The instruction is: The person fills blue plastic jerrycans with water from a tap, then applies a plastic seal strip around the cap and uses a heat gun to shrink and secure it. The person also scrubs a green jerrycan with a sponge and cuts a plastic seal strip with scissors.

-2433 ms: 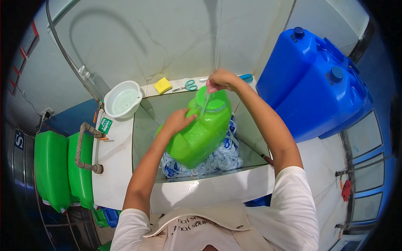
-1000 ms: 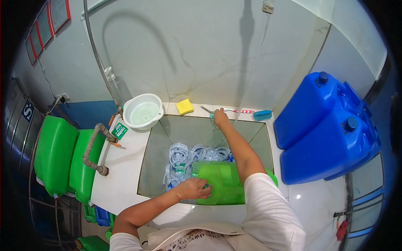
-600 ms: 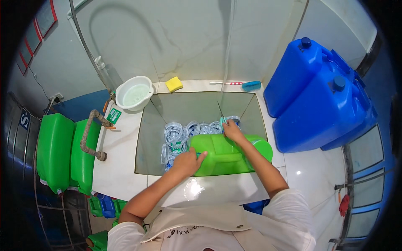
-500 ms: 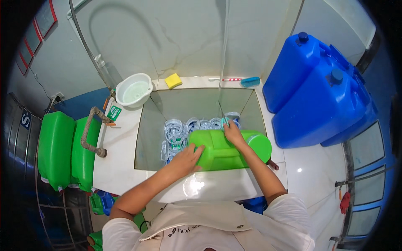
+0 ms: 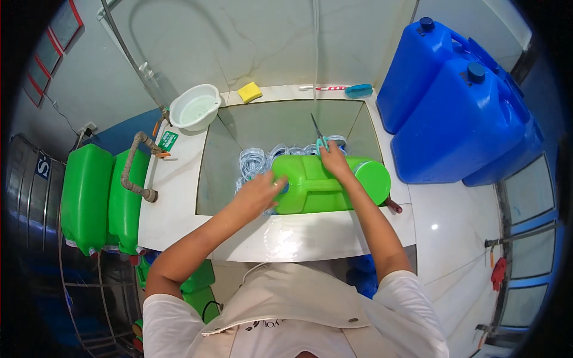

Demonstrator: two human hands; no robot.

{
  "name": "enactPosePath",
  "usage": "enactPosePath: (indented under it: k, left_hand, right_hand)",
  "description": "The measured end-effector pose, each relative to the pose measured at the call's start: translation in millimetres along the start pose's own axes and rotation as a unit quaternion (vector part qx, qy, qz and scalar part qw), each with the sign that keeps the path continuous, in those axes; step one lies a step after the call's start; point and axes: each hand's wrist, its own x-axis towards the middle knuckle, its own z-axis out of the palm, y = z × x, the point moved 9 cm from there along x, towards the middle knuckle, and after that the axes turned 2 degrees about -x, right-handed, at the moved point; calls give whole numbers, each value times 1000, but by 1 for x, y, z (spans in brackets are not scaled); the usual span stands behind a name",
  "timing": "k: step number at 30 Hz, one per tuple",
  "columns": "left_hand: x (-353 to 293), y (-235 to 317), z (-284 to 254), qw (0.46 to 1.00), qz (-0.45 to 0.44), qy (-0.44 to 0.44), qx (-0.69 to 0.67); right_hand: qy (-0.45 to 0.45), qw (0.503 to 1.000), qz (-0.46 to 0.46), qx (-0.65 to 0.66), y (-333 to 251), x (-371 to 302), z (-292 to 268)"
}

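Observation:
A green plastic jug [image 5: 322,197] lies on its side across the front of the sink [image 5: 206,200], its wide round green end toward the right. My right hand [image 5: 334,160] rests over the top of the jug and is closed on a pair of scissors [image 5: 323,143] with teal handles. The blades point away from me, toward the back wall. At the jug's left end, beside a blue cap [image 5: 284,184], is my left hand [image 5: 261,192], its fingers smeared by motion. Behind the jug, several clear ring-shaped plastic pieces [image 5: 253,161] lie in the sink, partly hidden.
Large blue jugs [image 5: 447,125] stand at the right, green jugs [image 5: 86,197] at the left. A white basin [image 5: 195,107], a yellow sponge [image 5: 249,92], a red-and-white brush handle [image 5: 330,88] and a blue brush [image 5: 358,90] line the far ledge. A pipe [image 5: 128,161] rises at the left.
My left hand has shifted off the jug's left end, uncovering the blue cap. The scissors' blades now show above my right hand. The whole view has tilted, so the scene sits higher.

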Motion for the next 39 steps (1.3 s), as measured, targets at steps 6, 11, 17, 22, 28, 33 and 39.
enactPosePath:
  k: [6,11,17,22,28,33,39]
  left_hand:
    - [0,-15,42,989,28,-141,25]
    - [-6,-58,62,936,-235,-166,-202]
    - [-17,-52,52,926,-297,-169,-163]
    - [-7,-1,32,989,74,-89,87]
    - [11,-21,51,979,1,-196,60]
    - [-5,-63,70,891,-308,-242,-229]
    - [3,-40,41,960,-201,-122,-151]
  right_hand:
    - [35,998,-57,-16,-7,6,0]
    - [25,997,-65,-34,-12,-1,-1]
    - [42,997,-57,-18,-6,-5,-6]
    - [23,997,-68,-15,-16,-7,0]
    - [3,998,-58,-11,-7,2,4]
    - [9,997,-67,21,-6,5,6]
    - [6,998,-48,49,-5,2,6]
